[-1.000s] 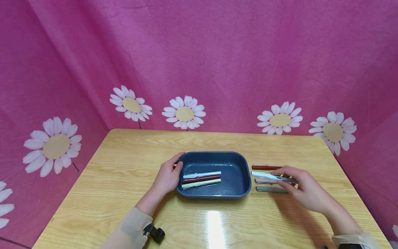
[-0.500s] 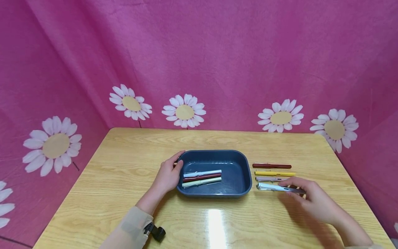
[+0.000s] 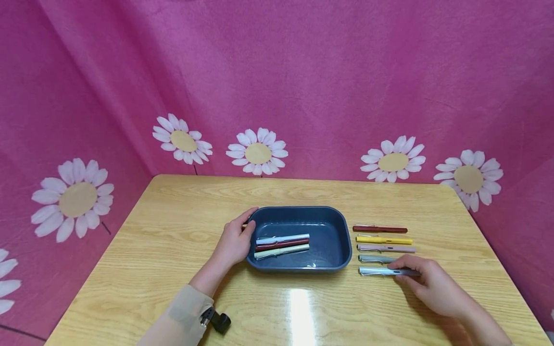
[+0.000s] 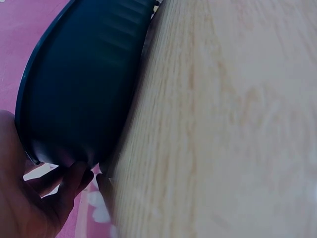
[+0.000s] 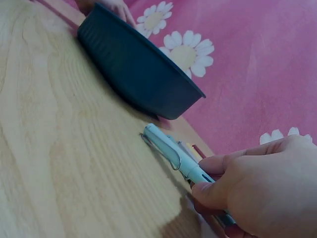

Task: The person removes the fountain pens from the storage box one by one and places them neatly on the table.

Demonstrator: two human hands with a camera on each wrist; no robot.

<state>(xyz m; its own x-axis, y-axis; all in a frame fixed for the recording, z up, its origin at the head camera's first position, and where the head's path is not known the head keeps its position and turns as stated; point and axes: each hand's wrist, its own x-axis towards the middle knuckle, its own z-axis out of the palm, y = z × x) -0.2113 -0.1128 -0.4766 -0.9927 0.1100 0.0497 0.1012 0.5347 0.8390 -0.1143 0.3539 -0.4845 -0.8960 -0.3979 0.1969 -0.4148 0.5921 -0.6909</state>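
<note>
My left hand (image 3: pixel 233 242) grips the left end of a dark blue plastic bin (image 3: pixel 331 263), thumb near the rim; in the left wrist view, fingers (image 4: pixel 74 186) wrap the bin's end. My right hand (image 3: pixel 434 283) pinches a pale blue capped pen (image 3: pixel 374 271) between thumb and fingers, close over the table. The pen's metal clip shows clearly in the right wrist view, while its far end is hidden by the hand. Just behind it lies a grey-green pen (image 3: pixel 374 259), partly covered by the fingers. Then come a pale purple pen (image 3: pixel 385 248), a yellow pen (image 3: pixel 385 240) and a dark red pen (image 3: pixel 381 229).
Inside the bin, a light blue pen (image 3: pixel 283 239), a maroon pen (image 3: pixel 281 245) and a cream pen (image 3: pixel 281 252) lie side by side at the left. A wooden table (image 3: pixel 195 197) carries everything. Pink flowered cloth (image 3: pixel 303 86) hangs behind it and along the sides.
My right hand has carried the pale blue pen toward the front, from above the other pens to the near end of their row. My left hand stays on the bin.
</note>
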